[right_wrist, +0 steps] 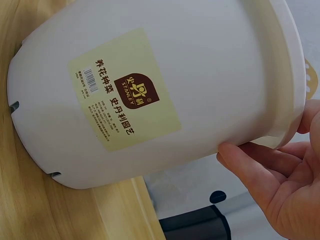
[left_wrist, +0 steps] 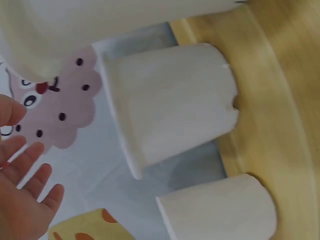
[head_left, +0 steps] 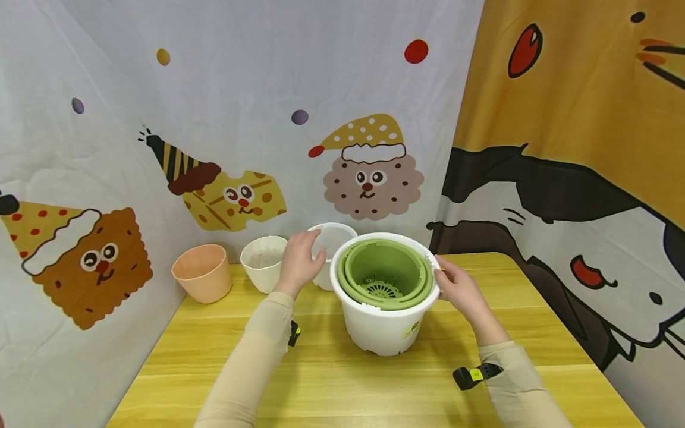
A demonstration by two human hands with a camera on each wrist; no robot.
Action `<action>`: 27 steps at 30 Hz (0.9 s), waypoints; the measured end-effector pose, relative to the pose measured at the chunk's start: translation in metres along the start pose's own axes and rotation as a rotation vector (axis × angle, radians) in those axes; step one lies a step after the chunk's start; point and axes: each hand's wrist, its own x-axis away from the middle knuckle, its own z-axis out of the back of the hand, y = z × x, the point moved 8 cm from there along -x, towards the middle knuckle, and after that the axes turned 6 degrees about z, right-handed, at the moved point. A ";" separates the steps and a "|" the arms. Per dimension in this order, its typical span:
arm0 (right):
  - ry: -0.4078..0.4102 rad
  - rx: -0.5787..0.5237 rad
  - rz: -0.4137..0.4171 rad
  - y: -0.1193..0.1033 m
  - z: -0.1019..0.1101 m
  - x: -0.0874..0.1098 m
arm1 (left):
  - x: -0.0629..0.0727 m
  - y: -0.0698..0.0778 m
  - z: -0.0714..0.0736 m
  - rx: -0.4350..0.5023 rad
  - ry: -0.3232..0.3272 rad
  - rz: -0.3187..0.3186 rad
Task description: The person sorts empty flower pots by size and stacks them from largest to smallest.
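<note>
A large white flowerpot (head_left: 382, 327) stands upright on the table, with green pots (head_left: 385, 261) nested inside it; the innermost has a slotted base. My right hand (head_left: 464, 290) pinches the white pot's rim at its right side. In the right wrist view, a fingertip presses the wall under the rim of the flowerpot (right_wrist: 210, 90), which bears a printed label (right_wrist: 125, 90). My left hand (head_left: 301, 261) is raised left of the large pot, fingers loosely bent and holding nothing. It overlaps a smaller white pot (head_left: 323, 276) behind it in the head view.
A cream pot (head_left: 262, 276) and a peach pot (head_left: 206, 279) stand in a row at the table's back left. A printed cloth (head_left: 241, 77) hangs close behind the wooden table (head_left: 332, 386), and another printed cloth (head_left: 535, 119) hangs along the right.
</note>
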 end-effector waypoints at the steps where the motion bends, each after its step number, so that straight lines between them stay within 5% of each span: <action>1: 0.000 -0.002 0.001 0.000 0.000 0.000 | 0.001 -0.001 -0.002 -0.015 0.003 -0.014; 13: 0.001 -0.009 -0.005 0.001 0.000 0.000 | 0.011 -0.009 -0.027 -0.150 -0.029 -0.087; 27: 0.002 0.003 -0.007 0.001 0.000 0.000 | 0.017 -0.016 -0.049 -0.229 -0.132 -0.028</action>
